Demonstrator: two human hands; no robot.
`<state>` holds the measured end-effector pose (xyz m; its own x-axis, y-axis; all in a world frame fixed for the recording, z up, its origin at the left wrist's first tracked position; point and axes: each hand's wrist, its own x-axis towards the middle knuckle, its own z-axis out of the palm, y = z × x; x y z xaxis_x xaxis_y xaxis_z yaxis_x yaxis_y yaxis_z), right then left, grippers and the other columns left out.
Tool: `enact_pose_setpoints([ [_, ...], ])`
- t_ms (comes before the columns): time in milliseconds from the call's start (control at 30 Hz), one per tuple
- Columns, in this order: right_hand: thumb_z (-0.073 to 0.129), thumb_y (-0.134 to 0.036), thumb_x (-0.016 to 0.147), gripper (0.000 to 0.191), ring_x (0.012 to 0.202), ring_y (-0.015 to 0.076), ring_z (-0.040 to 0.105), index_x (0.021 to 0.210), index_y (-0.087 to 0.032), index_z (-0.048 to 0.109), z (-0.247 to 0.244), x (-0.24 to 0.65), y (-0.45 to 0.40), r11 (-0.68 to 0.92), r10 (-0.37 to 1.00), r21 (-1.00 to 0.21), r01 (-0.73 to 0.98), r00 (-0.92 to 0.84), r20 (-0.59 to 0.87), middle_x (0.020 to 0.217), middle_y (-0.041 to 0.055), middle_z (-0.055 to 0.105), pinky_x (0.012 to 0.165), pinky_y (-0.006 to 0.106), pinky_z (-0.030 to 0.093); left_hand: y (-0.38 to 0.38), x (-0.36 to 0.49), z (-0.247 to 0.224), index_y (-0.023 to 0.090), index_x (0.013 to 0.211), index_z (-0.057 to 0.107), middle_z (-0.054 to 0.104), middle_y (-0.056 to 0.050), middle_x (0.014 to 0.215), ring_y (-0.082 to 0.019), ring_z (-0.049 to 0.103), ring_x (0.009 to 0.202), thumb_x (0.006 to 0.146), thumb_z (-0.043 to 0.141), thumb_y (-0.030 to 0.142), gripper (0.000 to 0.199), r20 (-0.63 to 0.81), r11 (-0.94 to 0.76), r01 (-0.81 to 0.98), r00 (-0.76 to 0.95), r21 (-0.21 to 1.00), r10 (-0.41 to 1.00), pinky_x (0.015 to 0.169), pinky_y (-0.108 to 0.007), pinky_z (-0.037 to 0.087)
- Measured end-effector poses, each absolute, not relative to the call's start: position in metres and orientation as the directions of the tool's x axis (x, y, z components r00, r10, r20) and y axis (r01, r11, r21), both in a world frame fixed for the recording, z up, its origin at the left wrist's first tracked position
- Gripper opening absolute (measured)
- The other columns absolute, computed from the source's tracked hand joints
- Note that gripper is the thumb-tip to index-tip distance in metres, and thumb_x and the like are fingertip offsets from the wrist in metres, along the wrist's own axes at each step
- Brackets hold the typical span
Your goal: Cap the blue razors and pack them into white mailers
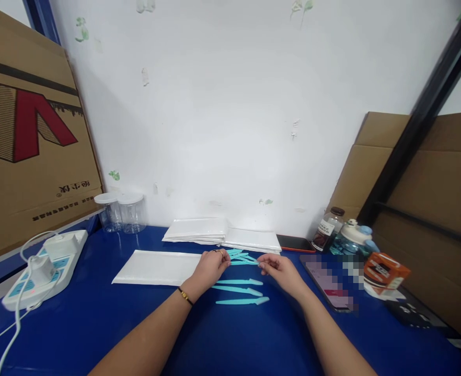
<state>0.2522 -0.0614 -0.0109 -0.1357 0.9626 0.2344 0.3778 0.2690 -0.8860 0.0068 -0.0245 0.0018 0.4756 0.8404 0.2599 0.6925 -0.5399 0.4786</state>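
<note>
My right hand (275,267) is closed in a pinch at the right end of a teal eyebrow razor at the edge of a small pile of eyebrow razors (238,256). At the pile's left side, my left hand (211,265) has its fingers pressed together; what lies between them is hidden. Nearer to me, three more teal razors (242,301) lie side by side, the upper ones partly covered by my left wrist. A white padded mailer (152,267) lies flat to the left, and its right end runs under my left hand.
Stacked white mailers (195,230) rest against the wall. On the left are a power strip (64,266) with plugs and clear lidded jars (132,214). At right stand a phone (324,284), a brown-capped bottle (327,230), a blue jug (352,240) and an orange box (383,274).
</note>
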Motion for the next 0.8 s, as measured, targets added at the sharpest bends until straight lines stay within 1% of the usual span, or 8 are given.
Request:
enact_pose_setpoints([
  [133, 0.062, -0.043, 0.075, 0.028, 0.062, 0.0170, 0.061, 0.088, -0.018, 0.067, -0.013, 0.244, -0.064, 0.244, 0.958, -0.898, 0.366, -0.238, 0.163, 0.065, 0.0019, 0.065, 0.058, 0.026, 0.046, -0.030, 0.008, 0.002, 0.020, 0.081, 0.061, 0.066, 0.000, 0.077, -0.015, 0.058, 0.073, 0.082, 0.050, 0.030, 0.015, 0.198, -0.540, 0.671, 0.519, 0.509, 0.832, 0.066, -0.024, 0.036],
  [233, 0.063, -0.040, 0.074, 0.026, 0.066, 0.0187, 0.062, 0.087, -0.019, 0.070, -0.010, 0.251, -0.065, 0.257, 0.944, -0.859, 0.442, -0.303, 0.127, 0.070, 0.0033, 0.069, 0.060, 0.027, 0.046, -0.032, 0.007, 0.000, 0.021, 0.077, 0.063, 0.066, 0.001, 0.073, -0.013, 0.057, 0.069, 0.079, 0.054, 0.036, 0.018, 0.122, -0.568, 0.646, 0.600, 0.511, 0.791, 0.068, -0.025, 0.036],
  [333, 0.060, -0.038, 0.075, 0.025, 0.077, 0.0217, 0.062, 0.089, -0.019, 0.070, -0.006, 0.275, -0.062, 0.284, 0.958, -0.768, 0.574, -0.151, 0.242, 0.084, 0.0056, 0.071, 0.067, 0.029, 0.046, -0.028, 0.005, -0.003, 0.022, 0.082, 0.064, 0.066, -0.001, 0.085, -0.017, 0.056, 0.083, 0.078, 0.057, 0.038, 0.018, 0.202, -0.591, 0.687, 0.565, 0.422, 0.800, 0.075, -0.028, 0.035],
  [400, 0.055, -0.034, 0.077, 0.023, 0.078, 0.0220, 0.062, 0.088, -0.019, 0.069, -0.005, 0.295, -0.059, 0.233, 0.948, -0.697, 0.678, 0.001, 0.317, 0.087, 0.0066, 0.070, 0.069, 0.030, 0.045, -0.023, 0.004, -0.005, 0.024, 0.092, 0.063, 0.064, -0.003, 0.098, -0.021, 0.052, 0.097, 0.079, 0.057, 0.034, 0.018, 0.290, -0.577, 0.746, 0.501, 0.333, 0.815, 0.079, -0.031, 0.033],
  [467, 0.053, -0.029, 0.076, 0.020, 0.076, 0.0217, 0.062, 0.084, -0.019, 0.068, -0.006, 0.311, -0.057, 0.148, 0.944, -0.611, 0.777, 0.073, 0.322, 0.084, 0.0066, 0.070, 0.069, 0.030, 0.044, -0.017, 0.002, -0.009, 0.024, 0.097, 0.062, 0.061, -0.004, 0.103, -0.023, 0.049, 0.102, 0.080, 0.056, 0.031, 0.019, 0.323, -0.553, 0.792, 0.469, 0.258, 0.822, 0.080, -0.033, 0.032],
  [533, 0.054, -0.023, 0.074, 0.017, 0.074, 0.0212, 0.062, 0.081, -0.020, 0.068, -0.008, 0.321, -0.057, 0.096, 0.956, -0.524, 0.846, 0.069, 0.285, 0.081, 0.0057, 0.069, 0.068, 0.029, 0.043, -0.012, 0.002, -0.012, 0.023, 0.094, 0.062, 0.061, -0.005, 0.100, -0.023, 0.049, 0.101, 0.082, 0.055, 0.030, 0.016, 0.301, -0.534, 0.817, 0.464, 0.219, 0.833, 0.080, -0.034, 0.032],
  [633, 0.056, -0.018, 0.070, 0.014, 0.075, 0.0206, 0.061, 0.078, -0.020, 0.068, -0.015, 0.323, -0.056, 0.089, 0.970, -0.432, 0.897, 0.021, 0.242, 0.080, 0.0052, 0.068, 0.067, 0.028, 0.042, -0.008, 0.003, -0.015, 0.022, 0.086, 0.063, 0.063, -0.005, 0.091, -0.023, 0.050, 0.097, 0.084, 0.052, 0.029, 0.013, 0.253, -0.510, 0.834, 0.458, 0.210, 0.853, 0.079, -0.034, 0.033],
  [800, 0.062, -0.018, 0.067, 0.003, 0.070, 0.0199, 0.059, 0.069, -0.018, 0.065, -0.023, 0.315, -0.055, 0.013, 0.979, -0.391, 0.920, 0.068, 0.193, 0.075, 0.0067, 0.066, 0.062, 0.026, 0.040, -0.009, 0.004, -0.014, 0.021, 0.080, 0.063, 0.064, -0.005, 0.089, -0.023, 0.051, 0.095, 0.082, 0.053, 0.028, 0.012, 0.235, -0.492, 0.838, 0.442, 0.234, 0.865, 0.077, -0.033, 0.033],
])
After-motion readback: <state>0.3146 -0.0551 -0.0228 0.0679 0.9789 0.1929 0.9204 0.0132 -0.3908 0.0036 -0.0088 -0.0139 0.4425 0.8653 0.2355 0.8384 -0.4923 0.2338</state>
